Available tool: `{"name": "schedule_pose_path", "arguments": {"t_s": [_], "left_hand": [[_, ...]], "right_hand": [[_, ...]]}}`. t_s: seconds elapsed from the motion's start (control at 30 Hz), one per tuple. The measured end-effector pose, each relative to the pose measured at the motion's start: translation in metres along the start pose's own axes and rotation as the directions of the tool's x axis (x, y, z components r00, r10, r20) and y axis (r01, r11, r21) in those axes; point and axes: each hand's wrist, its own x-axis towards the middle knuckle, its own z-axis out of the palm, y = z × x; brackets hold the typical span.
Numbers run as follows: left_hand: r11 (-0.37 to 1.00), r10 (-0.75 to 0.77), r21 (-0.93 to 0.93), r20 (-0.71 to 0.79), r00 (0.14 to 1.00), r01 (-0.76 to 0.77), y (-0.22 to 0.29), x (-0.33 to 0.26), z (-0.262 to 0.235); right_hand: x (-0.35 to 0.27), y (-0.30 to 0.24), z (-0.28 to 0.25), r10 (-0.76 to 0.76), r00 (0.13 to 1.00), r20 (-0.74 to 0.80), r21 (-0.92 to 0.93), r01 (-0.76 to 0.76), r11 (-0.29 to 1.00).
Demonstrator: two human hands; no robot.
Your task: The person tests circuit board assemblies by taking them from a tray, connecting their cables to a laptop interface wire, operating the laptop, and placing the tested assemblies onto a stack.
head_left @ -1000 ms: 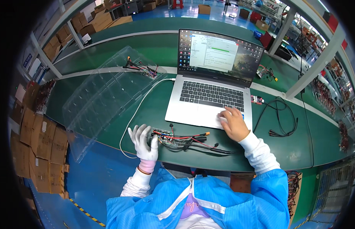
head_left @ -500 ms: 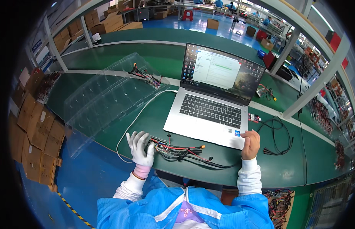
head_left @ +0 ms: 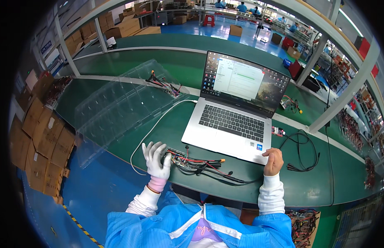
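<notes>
The gloved left hand [head_left: 156, 159] lay spread on the wiring harness [head_left: 200, 164] — pressing, perhaps gripping; the bare right hand [head_left: 274, 161] rested loosely curled — empty — just below the laptop [head_left: 233, 124] corner.

Green workbench [head_left: 179, 128] — open laptop [head_left: 233, 120], clear plastic trays [head_left: 117, 103], wire harness [head_left: 200, 163], black cable [head_left: 301, 151]
</notes>
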Motion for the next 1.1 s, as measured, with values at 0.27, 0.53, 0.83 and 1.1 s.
{"name": "schedule_pose_path", "arguments": {"t_s": [0.27, 0.53, 0.83, 1.1], "left_hand": [[1.000, 0.012, 0.007, 0.002, 1.000, -0.012, 0.0001, 0.0005, -0.0008], [1.000, 0.018, 0.014, 0.003, 1.000, -0.018, 0.0005, 0.0003, -0.0008], [1.000, 0.019, 0.014, 0.014, 1.000, -0.020, -0.0004, 0.0000, -0.0004], [1.000, 0.021, 0.017, 0.035, 0.999, -0.021, 0.0012, 0.0007, -0.0010]], "right_hand": [[-0.0020, 0.0043, 0.0019, 0.021, 1.000, -0.002, 0.012, -0.021, 1.000], [-0.0027, 0.0049, 0.0028, 0.038, 0.999, -0.008, 0.020, -0.038, 0.999], [-0.0045, 0.0080, 0.0030, 0.042, 0.999, -0.002, 0.011, -0.042, 0.999], [-0.0043, 0.0078, 0.0020, 0.048, 0.999, 0.000, 0.015, -0.048, 0.999]]}}
